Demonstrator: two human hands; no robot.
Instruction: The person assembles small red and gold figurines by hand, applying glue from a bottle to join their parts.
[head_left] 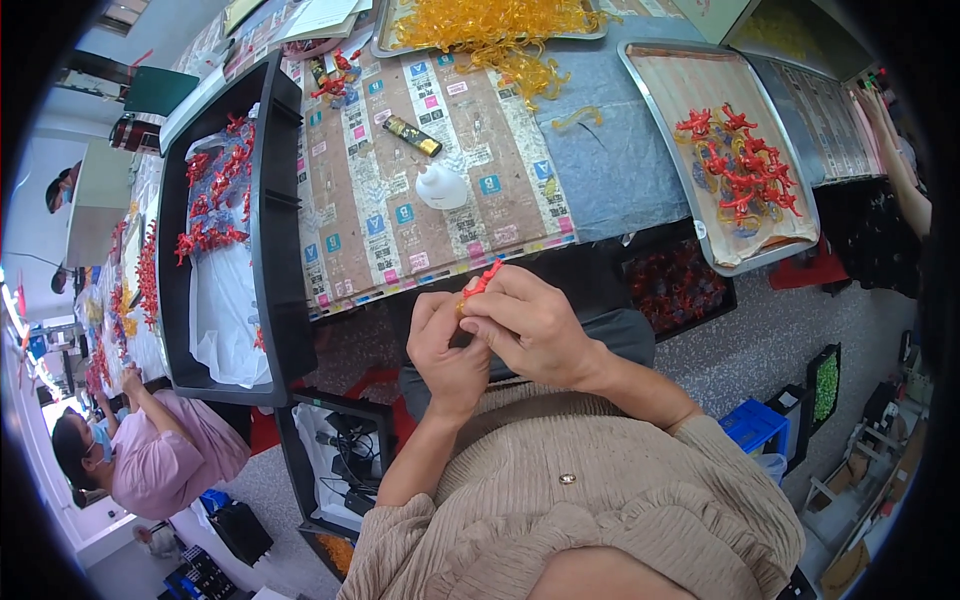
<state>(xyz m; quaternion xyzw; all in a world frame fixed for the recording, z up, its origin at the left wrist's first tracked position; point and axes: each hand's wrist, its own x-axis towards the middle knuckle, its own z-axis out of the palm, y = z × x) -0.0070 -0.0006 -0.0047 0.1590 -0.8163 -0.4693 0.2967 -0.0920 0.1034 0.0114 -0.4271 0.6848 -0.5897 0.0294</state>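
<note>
Close in front of my body, just off the table's near edge, both hands meet around a small red plastic figure (486, 279). My right hand (530, 318) pinches it between thumb and fingers, and its red end sticks up above the fingertips. My left hand (445, 350) is closed at the lower end, where a bit of amber-yellow plastic (462, 309) shows between the fingers. Most of the piece is hidden by my fingers. Ahead on the table stand a white squeeze bottle (441, 187) and a black-and-gold tube (412, 137).
Red figures lie in a black bin (283, 220) at left and on a metal tray (640, 75) at right. A heap of amber pieces (490, 25) fills another tray at the back. Below the table sits a dark crate (728, 290). A person in pink (175, 450) works at far left.
</note>
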